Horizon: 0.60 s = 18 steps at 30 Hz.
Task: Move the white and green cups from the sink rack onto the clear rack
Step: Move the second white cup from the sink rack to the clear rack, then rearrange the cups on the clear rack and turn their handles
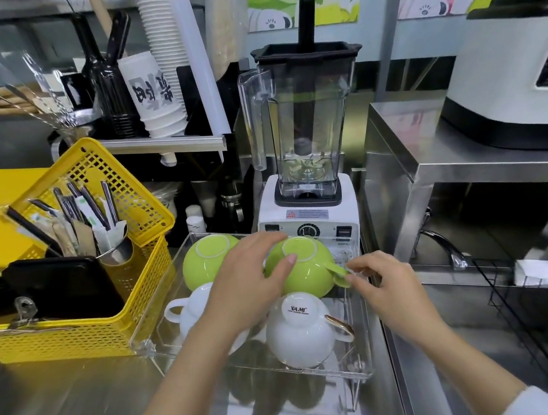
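The clear rack stands on the steel counter with cups upside down in it. A green cup sits at its back left. A second green cup sits at the back right; my left hand rests on its side and my right hand pinches its handle. One white cup with a gold handle stands at the front right. Another white cup is at the front left, partly hidden by my left hand. The black wire sink rack at the right holds no cup that I can see.
A yellow basket with a black tray and a tin of cutlery stands left of the clear rack. A blender stands right behind it. A steel shelf with a white machine is at the right, a tap below it.
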{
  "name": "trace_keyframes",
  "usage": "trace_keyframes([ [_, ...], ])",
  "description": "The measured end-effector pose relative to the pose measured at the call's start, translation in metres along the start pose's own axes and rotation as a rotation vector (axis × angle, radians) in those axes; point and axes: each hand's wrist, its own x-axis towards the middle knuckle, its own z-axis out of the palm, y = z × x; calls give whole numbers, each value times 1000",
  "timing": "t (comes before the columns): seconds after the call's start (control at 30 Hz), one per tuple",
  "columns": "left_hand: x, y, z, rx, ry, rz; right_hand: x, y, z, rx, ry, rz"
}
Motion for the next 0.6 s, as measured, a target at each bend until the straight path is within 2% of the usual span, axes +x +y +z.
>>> trace_keyframes([
  [0.2, 21, -12, 7, 264, -238, 100, 8, 10, 7, -111, -4, -6],
  [0.33, 26, -17, 13, 298, -270, 132, 13, 12, 8, -144, 42, -41],
  [0.6, 27, -19, 18, 287, -293, 82, 20, 17, 9, -262, 95, -136],
])
